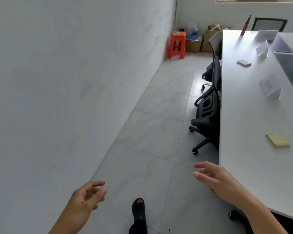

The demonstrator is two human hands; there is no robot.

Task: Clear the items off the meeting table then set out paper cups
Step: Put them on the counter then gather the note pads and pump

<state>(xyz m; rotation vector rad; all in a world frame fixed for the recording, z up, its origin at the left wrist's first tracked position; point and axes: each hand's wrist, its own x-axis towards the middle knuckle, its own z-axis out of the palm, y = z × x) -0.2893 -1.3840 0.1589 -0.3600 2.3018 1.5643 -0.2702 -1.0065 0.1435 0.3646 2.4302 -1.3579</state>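
1. The left hand (pixel 88 195) hangs at seven o'clock over the grey tiled floor (pixel 150 141). Its fingers are loosely bent and it holds nothing.
2. The right hand (pixel 215 179) is at five o'clock, just beside the near edge of the long white meeting table (pixel 243 115). Its fingers are spread and relaxed, reaching forward, and it too holds nothing.
3. The table fills the side from two to four o'clock, and things lie on its top.
4. A square pad of yellow sticky notes (pixel 278 140) lies flat at four o'clock, nearest the right hand but well apart from it.
5. A folded white paper tent card (pixel 271 86) stands at three o'clock, with a second white tent card (pixel 262 49) farther up at two o'clock.
6. A small pale block (pixel 243 62), too blurred to name, lies between those two cards, nearer the table's edge.
7. A slim red stick with a dark tip (pixel 244 27) stands at the far end, at one o'clock.
8. Black mesh office chairs on castors (pixel 206 115) are tucked against the table's left side.
9. An orange plastic stool (pixel 177 45) and brown cardboard boxes (pixel 208 39) sit in the far corner at twelve o'clock.
10. A foot in a black sandal (pixel 139 210) is planted at six o'clock.
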